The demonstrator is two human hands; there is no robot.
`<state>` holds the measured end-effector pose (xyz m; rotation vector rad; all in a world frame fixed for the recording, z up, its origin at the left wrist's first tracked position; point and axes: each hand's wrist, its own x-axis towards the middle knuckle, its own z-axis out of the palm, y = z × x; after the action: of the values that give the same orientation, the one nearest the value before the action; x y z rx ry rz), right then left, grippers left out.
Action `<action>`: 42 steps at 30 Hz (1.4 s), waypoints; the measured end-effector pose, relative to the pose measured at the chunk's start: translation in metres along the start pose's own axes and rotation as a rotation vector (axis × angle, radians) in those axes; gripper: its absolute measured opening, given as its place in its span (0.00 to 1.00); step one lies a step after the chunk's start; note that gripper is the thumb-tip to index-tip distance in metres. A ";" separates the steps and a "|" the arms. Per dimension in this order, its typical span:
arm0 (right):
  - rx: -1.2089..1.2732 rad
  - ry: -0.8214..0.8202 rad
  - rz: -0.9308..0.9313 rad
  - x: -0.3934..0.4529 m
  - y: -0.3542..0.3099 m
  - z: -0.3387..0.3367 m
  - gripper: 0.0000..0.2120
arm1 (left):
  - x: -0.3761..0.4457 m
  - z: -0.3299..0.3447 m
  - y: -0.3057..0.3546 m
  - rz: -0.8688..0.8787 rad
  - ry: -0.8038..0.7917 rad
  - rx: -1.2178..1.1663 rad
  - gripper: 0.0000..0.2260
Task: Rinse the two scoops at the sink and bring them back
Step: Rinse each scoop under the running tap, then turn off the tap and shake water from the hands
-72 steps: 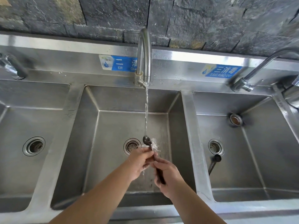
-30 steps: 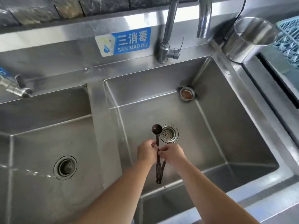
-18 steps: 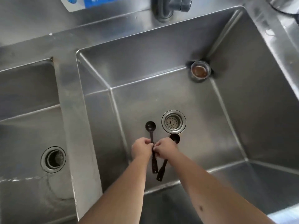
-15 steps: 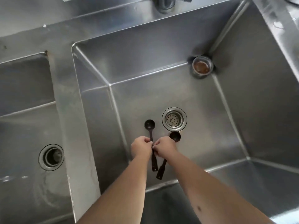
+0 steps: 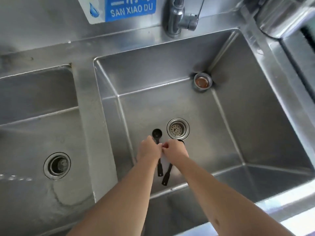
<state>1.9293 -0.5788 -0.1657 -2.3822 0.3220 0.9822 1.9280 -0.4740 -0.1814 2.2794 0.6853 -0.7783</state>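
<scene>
Two small black scoops are held over the right-hand steel basin [image 5: 238, 137]. My left hand [image 5: 149, 149] is closed round the handle of the left scoop [image 5: 157, 133], whose round bowl points away from me beside the drain. My right hand [image 5: 175, 152] grips the right scoop [image 5: 166, 176]; its bowl is mostly hidden behind my knuckles and its handle hangs toward me. The two hands touch at the fingertips, and the handles form a narrow V below them.
A strainer drain [image 5: 178, 128] lies just beyond my hands. An overflow fitting [image 5: 202, 81] sits in the basin's far right corner. The tap base [image 5: 180, 16] and a blue label [image 5: 130, 8] are on the back ledge. A second basin with a drain [image 5: 57, 165] is at left.
I have shifted from the middle basin, where water ran on one scoop, to the right basin. Each hand now holds a scoop. In the last half second the hands barely moved.
</scene>
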 end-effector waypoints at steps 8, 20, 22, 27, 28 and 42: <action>-0.289 0.182 -0.441 -0.109 -0.106 -0.050 0.31 | -0.095 -0.162 -0.002 0.614 0.280 0.251 0.26; -0.585 0.018 -0.785 -0.190 -0.293 0.097 0.36 | -0.145 -0.333 -0.221 0.272 0.401 0.309 0.32; -0.566 0.011 -0.759 -0.197 -0.319 0.120 0.36 | -0.141 -0.349 -0.243 0.279 0.410 0.314 0.32; -0.485 0.067 -0.637 -0.203 -0.363 0.154 0.32 | -0.118 -0.371 -0.273 0.356 0.396 0.323 0.31; -0.473 0.072 -0.608 -0.202 -0.369 0.158 0.31 | -0.113 -0.376 -0.277 0.371 0.398 0.328 0.31; -0.169 0.235 -0.494 -0.139 -0.452 0.120 0.23 | -0.030 -0.456 -0.230 0.473 0.442 0.403 0.33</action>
<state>1.9461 -0.1355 0.0374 -2.5505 -0.2702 0.5184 1.9198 -0.0108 0.0365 2.8644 0.1481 -0.1927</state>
